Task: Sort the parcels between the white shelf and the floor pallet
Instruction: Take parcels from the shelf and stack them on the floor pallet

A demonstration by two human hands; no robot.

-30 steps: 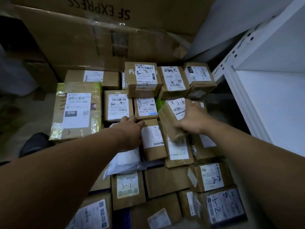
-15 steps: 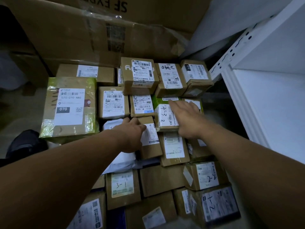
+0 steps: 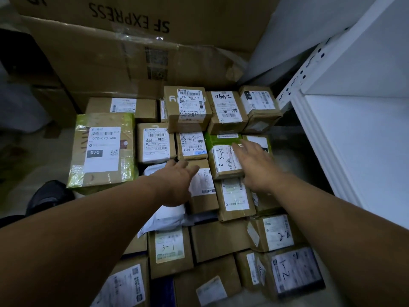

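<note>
Now our left hand [image 3: 177, 185] and right hand [image 3: 257, 168] lie flat on parcels [image 3: 223, 161], gripping nothing; next, probably grasping one for the three-o'clock white shelf [image 3: 354, 151].

Left hand [image 3: 174, 182] lies open on a brown parcel [image 3: 202, 186], right hand [image 3: 256, 167] on the parcel marked 4-3 [image 3: 222, 161].

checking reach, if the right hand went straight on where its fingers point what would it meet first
Likely the green parcel just beyond the right hand; height above it is unclear.
</note>
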